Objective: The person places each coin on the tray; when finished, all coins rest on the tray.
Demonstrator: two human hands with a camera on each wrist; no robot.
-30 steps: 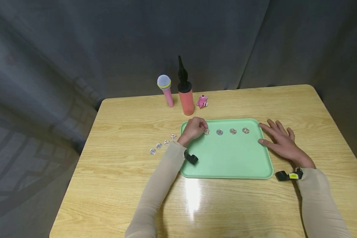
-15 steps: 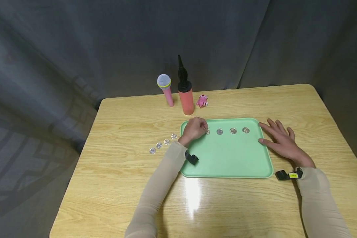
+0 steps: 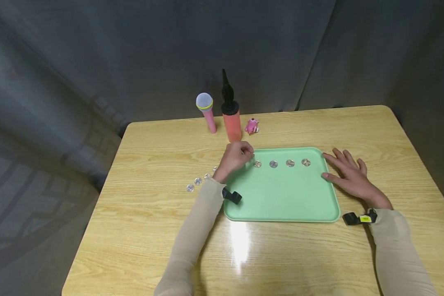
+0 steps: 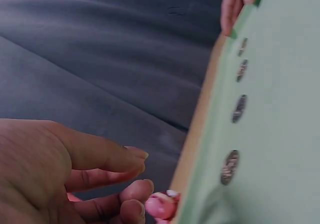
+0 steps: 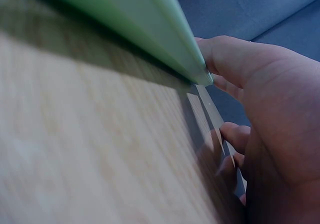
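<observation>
A mint-green tray (image 3: 281, 193) lies on the wooden table, bearing several round silvery coin-like discs in a row along its far side. My left hand (image 3: 236, 158) hovers over its far-left corner, just left of the nearest disc (image 3: 257, 164). In the left wrist view, the left fingers (image 4: 107, 156) are loosely bent, with a gap to the thumb and nothing held. At the tray's right edge, my right hand (image 3: 351, 179) rests with fingers spread, its thumb and index finger touching the rim. More discs (image 3: 197, 181) form a slanting line left of the tray, partly covered by my left hand.
Behind the tray stand a pink toy microphone (image 3: 208, 115), a coral-red hand pump (image 3: 232, 125) with a black nozzle, and a small pink figurine (image 3: 252, 126). Dark curtains (image 3: 266, 53) hang beyond the table's back edge.
My left hand has let go of the leftmost disc on the tray and moved up and left from it. That disc now shows in full. The right hand has stayed still.
</observation>
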